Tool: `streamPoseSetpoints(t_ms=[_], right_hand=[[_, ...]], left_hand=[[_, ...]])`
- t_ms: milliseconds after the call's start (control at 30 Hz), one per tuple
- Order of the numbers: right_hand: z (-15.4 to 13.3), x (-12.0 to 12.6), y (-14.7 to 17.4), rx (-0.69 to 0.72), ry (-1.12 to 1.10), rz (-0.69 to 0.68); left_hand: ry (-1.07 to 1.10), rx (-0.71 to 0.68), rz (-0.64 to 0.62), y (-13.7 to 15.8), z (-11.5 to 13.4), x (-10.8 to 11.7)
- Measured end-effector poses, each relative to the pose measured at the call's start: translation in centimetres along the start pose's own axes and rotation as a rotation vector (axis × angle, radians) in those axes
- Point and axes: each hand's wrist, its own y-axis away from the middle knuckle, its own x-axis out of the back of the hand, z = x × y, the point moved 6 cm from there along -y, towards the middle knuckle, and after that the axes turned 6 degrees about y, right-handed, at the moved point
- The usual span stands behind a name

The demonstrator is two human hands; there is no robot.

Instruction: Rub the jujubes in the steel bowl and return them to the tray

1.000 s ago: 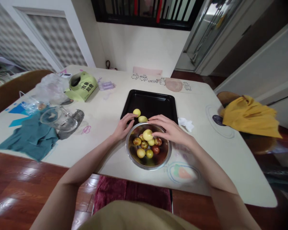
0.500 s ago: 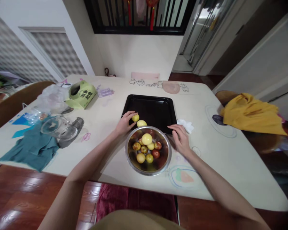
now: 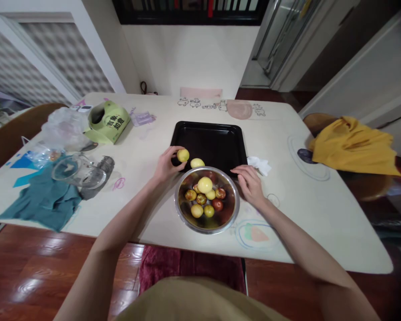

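My left hand (image 3: 169, 162) has its thumb and fingers around a small round yellow fruit (image 3: 183, 155) at the near left corner of a black baking tray (image 3: 209, 142). Another yellow fruit (image 3: 197, 163) lies at the tray's near side, just behind the bowl's rim. In front of the tray stands a steel bowl (image 3: 181, 218) with several round fruits in it, yellow, mottled brown and reddish. One large pale yellow fruit (image 3: 205, 184) sits on top of the others. My right hand (image 3: 250, 182), empty and with fingers stretched out, rests by the tray's near right corner, beside the bowl.
A crumpled white tissue (image 3: 259, 165) lies right of the tray. On the left are a green tissue box (image 3: 115, 122), a plastic bag (image 3: 65, 129), a clear glass jug (image 3: 87, 171) and a teal cloth (image 3: 43, 200). Yellow cloth (image 3: 354, 145) hangs over the right chair.
My left hand has drawn slightly left with the yellow fruit, which now shows more fully between its fingers. My right hand's fingers have curled a little. The view has tilted down.
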Motion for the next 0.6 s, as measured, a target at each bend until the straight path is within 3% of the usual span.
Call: streamPoseSetpoints(t_ms=[133, 267, 400, 600], right_hand=[[-0.1, 0.0, 0.0, 0.017, -0.009, -0.006], [0.0, 0.0, 0.1, 0.027, -0.012, -0.003], [0.2, -0.2, 0.1, 0.002, -0.011, -0.021], [0.1, -0.2, 0.0, 0.004, -0.014, -0.007]], left_hand=[[-0.008, -0.1, 0.027, 1.6, 4.5, 1.4], [-0.011, -0.176, -0.045, 4.0, 8.0, 0.8], [-0.011, -0.142, -0.147, 5.8, 9.0, -0.6], [-0.036, -0.079, -0.165, 6.5, 9.2, -0.6]])
